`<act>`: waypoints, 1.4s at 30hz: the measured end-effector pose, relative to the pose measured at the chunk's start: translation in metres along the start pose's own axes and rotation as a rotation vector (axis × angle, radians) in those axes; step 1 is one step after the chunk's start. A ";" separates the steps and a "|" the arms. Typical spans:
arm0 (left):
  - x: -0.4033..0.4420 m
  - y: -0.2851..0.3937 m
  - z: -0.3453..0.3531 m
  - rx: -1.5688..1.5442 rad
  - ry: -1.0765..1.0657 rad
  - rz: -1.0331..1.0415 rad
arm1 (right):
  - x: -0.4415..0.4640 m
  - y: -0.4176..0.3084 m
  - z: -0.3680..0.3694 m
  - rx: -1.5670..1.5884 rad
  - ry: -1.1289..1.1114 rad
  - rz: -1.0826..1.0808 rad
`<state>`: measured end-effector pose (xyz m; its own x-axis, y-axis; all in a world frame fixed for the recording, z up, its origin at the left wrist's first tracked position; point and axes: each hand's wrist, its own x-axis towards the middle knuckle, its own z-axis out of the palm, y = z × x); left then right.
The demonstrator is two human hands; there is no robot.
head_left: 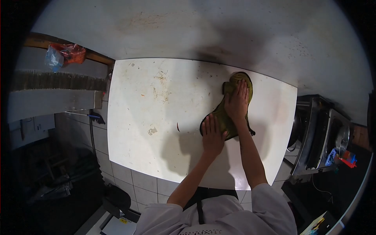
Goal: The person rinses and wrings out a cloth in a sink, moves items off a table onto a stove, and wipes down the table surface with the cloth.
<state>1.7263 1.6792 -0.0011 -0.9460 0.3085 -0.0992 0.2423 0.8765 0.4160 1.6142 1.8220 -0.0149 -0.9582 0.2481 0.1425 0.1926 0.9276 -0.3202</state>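
Note:
An olive-green cloth item with dark edging (221, 113) lies flat on the white table (137, 102), right of its middle. My left hand (212, 135) rests flat on its lower left end with the fingers spread. Further up, my right hand (238, 102) lies on its upper part, fingers stretched toward the rounded top end. A short dark tab sticks out at its upper left edge, and a dark bit shows at the lower right. Neither hand is gripping the cloth.
A stove (321, 133) with a metal pot (342, 139) stands to the right. Plastic bags (66, 54) hang at the upper left. A broom (96, 116) is left of the table. A wall runs along the table's far edge.

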 end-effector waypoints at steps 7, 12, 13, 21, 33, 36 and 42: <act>0.015 -0.015 -0.004 -0.025 -0.015 -0.052 | 0.027 -0.023 0.020 -0.052 -0.037 -0.105; 0.021 -0.037 -0.015 -0.064 0.022 -0.054 | 0.041 -0.056 0.033 -0.050 -0.075 -0.173; 0.021 -0.043 -0.017 -0.064 0.025 -0.059 | 0.043 -0.064 0.036 -0.048 -0.076 -0.179; 0.024 -0.114 -0.049 -0.051 0.016 -0.023 | 0.053 -0.141 0.064 -0.070 -0.110 -0.249; 0.033 -0.240 -0.109 -0.036 0.038 -0.100 | 0.071 -0.280 0.117 -0.040 -0.097 -0.332; 0.038 -0.266 -0.122 -0.035 0.035 -0.146 | 0.077 -0.307 0.126 -0.023 -0.097 -0.366; 0.045 -0.317 -0.148 -0.020 0.087 -0.163 | 0.089 -0.367 0.152 0.008 -0.101 -0.409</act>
<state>1.5753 1.3606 -0.0034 -0.9877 0.1288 -0.0883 0.0806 0.9046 0.4185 1.4258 1.4611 -0.0268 -0.9713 -0.1692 0.1671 -0.2094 0.9415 -0.2639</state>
